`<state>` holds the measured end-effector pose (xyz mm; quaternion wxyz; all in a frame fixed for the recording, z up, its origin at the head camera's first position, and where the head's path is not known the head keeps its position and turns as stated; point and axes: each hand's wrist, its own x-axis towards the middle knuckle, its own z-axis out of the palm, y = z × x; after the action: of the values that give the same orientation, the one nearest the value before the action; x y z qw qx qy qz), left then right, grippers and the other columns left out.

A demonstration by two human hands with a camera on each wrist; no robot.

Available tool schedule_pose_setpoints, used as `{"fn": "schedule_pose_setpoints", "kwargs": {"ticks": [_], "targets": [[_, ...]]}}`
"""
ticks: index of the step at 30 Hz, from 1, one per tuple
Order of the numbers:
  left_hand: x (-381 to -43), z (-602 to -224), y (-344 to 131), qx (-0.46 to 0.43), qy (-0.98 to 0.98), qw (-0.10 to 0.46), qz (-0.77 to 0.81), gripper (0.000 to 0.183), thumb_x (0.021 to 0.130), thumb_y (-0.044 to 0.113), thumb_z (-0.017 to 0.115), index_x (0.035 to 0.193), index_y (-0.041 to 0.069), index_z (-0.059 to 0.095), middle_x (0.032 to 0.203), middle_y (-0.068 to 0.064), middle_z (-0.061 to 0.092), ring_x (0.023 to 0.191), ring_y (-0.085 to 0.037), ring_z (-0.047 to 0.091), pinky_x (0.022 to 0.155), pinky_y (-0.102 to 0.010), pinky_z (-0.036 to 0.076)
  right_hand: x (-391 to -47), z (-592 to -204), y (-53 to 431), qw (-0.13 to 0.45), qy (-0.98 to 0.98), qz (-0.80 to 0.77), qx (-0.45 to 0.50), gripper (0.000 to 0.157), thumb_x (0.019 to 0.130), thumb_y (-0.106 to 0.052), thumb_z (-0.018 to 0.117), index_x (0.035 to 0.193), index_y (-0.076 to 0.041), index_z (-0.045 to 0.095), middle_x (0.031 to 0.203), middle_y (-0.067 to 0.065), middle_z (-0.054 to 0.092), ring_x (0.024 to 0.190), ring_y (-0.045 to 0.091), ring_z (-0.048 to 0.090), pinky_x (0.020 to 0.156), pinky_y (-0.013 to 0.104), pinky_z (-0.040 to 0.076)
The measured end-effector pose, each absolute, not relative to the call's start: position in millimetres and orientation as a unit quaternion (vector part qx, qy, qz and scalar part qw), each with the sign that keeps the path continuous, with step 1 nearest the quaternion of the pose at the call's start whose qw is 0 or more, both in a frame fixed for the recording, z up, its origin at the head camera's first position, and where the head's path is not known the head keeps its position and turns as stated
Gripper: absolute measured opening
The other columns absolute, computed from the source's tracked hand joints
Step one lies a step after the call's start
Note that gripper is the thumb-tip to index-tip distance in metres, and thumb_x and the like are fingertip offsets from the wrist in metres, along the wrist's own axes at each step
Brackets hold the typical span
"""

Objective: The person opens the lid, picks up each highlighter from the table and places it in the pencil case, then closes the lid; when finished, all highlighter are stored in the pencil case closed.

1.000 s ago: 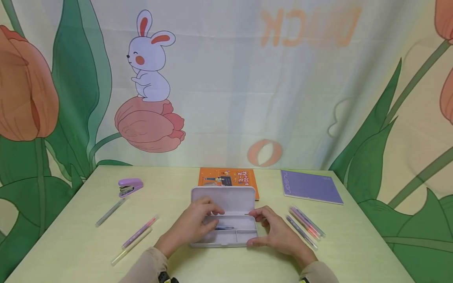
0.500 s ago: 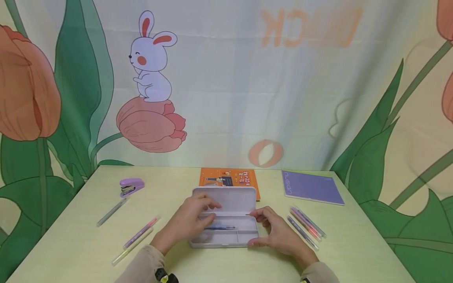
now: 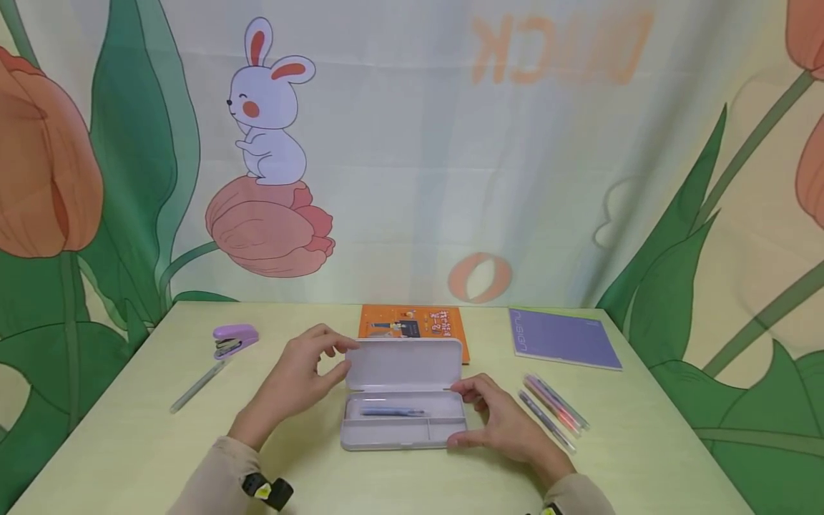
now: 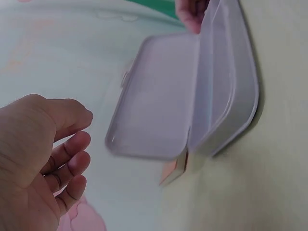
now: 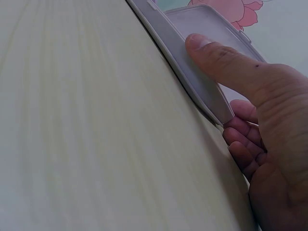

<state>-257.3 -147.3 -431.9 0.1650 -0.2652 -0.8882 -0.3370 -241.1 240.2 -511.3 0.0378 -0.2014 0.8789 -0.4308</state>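
Note:
A light grey pencil case (image 3: 380, 433) stands on the table with its lid (image 3: 405, 365) raised. A blue pen (image 3: 393, 411) lies in the long back compartment; the front compartments hold nothing. My right hand (image 3: 498, 418) grips the case's right end, thumb at the front corner and fingers towards the hinge. In the right wrist view, that thumb (image 5: 226, 60) lies over the case's side. My left hand (image 3: 302, 375) is beside the lid's upper left corner, fingers loosely bent around nothing. The left wrist view shows a gap between this hand (image 4: 43, 154) and the lid.
Behind the case lies an orange book (image 3: 415, 322). A purple notebook (image 3: 566, 340) is at the back right, several pens (image 3: 556, 404) near my right hand. At the left are a purple stapler (image 3: 235, 340) and a grey pen (image 3: 198, 386).
My left hand has moved out of the case, leftwards and up to the lid's corner, uncovering the blue pen. Its arm now covers two pens on the left. The right hand keeps its grip.

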Motion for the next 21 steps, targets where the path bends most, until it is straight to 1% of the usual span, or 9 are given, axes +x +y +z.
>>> {"fn": "schedule_pose_setpoints", "kwargs": {"ticks": [1, 3, 6, 10, 14, 17, 21], "targets": [[-257, -430, -153, -0.250, -0.894, 0.165, -0.333, 0.028, 0.098, 0.007, 0.084, 0.125, 0.013, 0.082, 0.110, 0.002, 0.072, 0.098, -0.019, 0.063, 0.079, -0.033, 0.054, -241, -511, 240, 0.038, 0.880, -0.430, -0.200, 0.083, 0.074, -0.042, 0.105, 0.143, -0.020, 0.064, 0.130, -0.005, 0.062, 0.119, 0.019, 0.057, 0.106, 0.030, 0.050], [-257, -426, -165, -0.225, -0.902, 0.166, -0.328, 0.028, 0.099, 0.009, 0.084, 0.127, 0.014, 0.082, 0.112, 0.002, 0.071, 0.101, -0.021, 0.064, 0.082, -0.036, 0.055, -241, -510, 240, 0.038, 0.881, -0.428, -0.198, 0.082, 0.074, -0.042, 0.105, 0.142, -0.020, 0.064, 0.130, -0.006, 0.062, 0.119, 0.019, 0.057, 0.106, 0.029, 0.050], [-258, -422, -185, -0.204, -0.907, 0.178, -0.321, 0.029, 0.099, 0.009, 0.083, 0.128, 0.013, 0.081, 0.113, 0.000, 0.072, 0.102, -0.024, 0.064, 0.082, -0.039, 0.055, -241, -510, 240, 0.036, 0.881, -0.427, -0.200, 0.082, 0.075, -0.042, 0.105, 0.142, -0.019, 0.065, 0.130, -0.004, 0.062, 0.119, 0.020, 0.057, 0.105, 0.029, 0.049], [-258, -419, -213, -0.194, -0.908, 0.212, -0.304, 0.030, 0.098, 0.007, 0.084, 0.127, 0.011, 0.081, 0.111, -0.003, 0.072, 0.099, -0.024, 0.065, 0.080, -0.040, 0.056, -241, -511, 240, 0.028, 0.878, -0.429, -0.211, 0.081, 0.076, -0.040, 0.104, 0.143, -0.016, 0.065, 0.130, -0.002, 0.063, 0.118, 0.020, 0.057, 0.103, 0.029, 0.050], [-256, -418, -244, -0.183, -0.906, 0.250, -0.289, 0.030, 0.096, 0.005, 0.084, 0.125, 0.011, 0.081, 0.108, -0.005, 0.073, 0.096, -0.022, 0.067, 0.081, -0.042, 0.060, -241, -513, 240, 0.031, 0.879, -0.427, -0.210, 0.082, 0.076, -0.042, 0.104, 0.143, -0.019, 0.064, 0.130, -0.004, 0.063, 0.119, 0.019, 0.057, 0.105, 0.029, 0.050], [-254, -421, -267, -0.165, -0.907, 0.262, -0.285, 0.030, 0.096, 0.008, 0.086, 0.126, 0.010, 0.081, 0.108, -0.006, 0.073, 0.095, -0.024, 0.069, 0.079, -0.038, 0.060, -241, -512, 240, 0.036, 0.879, -0.428, -0.208, 0.082, 0.075, -0.043, 0.104, 0.143, -0.020, 0.064, 0.130, -0.005, 0.062, 0.119, 0.019, 0.057, 0.105, 0.029, 0.050], [-253, -427, -293, -0.137, -0.915, 0.264, -0.274, 0.034, 0.095, 0.013, 0.089, 0.128, 0.010, 0.080, 0.110, -0.010, 0.074, 0.097, -0.026, 0.066, 0.074, -0.030, 0.053, -240, -511, 240, 0.035, 0.878, -0.429, -0.209, 0.082, 0.075, -0.042, 0.104, 0.143, -0.019, 0.064, 0.129, -0.005, 0.062, 0.119, 0.019, 0.057, 0.105, 0.029, 0.050]]}}
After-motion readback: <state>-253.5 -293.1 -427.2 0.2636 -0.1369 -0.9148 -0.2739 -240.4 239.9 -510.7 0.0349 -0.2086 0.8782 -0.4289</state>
